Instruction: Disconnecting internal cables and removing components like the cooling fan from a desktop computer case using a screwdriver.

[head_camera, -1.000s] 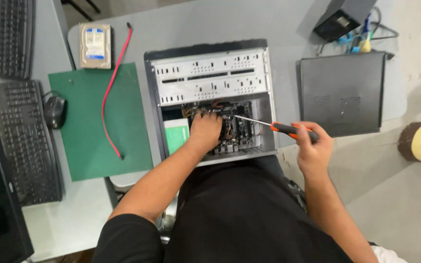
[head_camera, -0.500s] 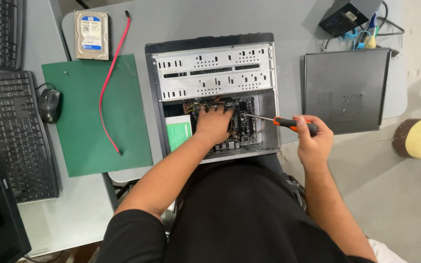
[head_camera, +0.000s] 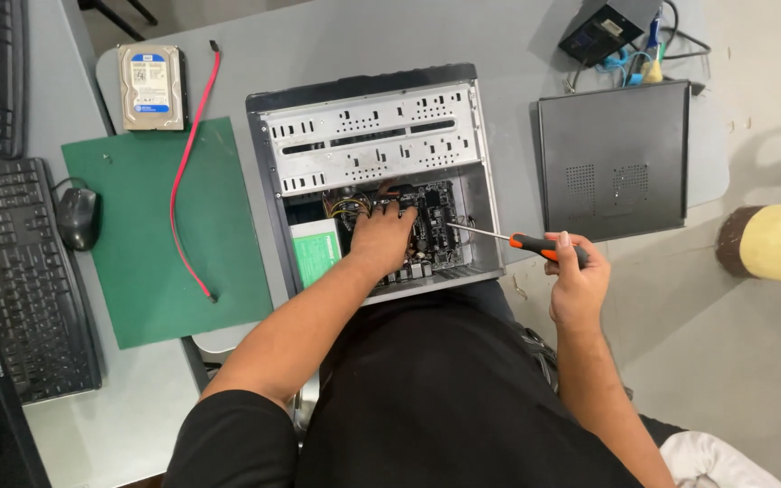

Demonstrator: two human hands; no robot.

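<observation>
hard drive [head_camera: 150, 87] blue-labelled, screwdriver [head_camera: 517, 242] in right hand [head_camera: 576, 282]

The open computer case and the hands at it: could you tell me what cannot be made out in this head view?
- Left hand covers the board inside the computer case; what its fingers touch is hidden.
- Screwdriver tip is too small to tell what it meets; the right hand hides the handle's end.
- Keyboard is cut off by the left edge.
</observation>
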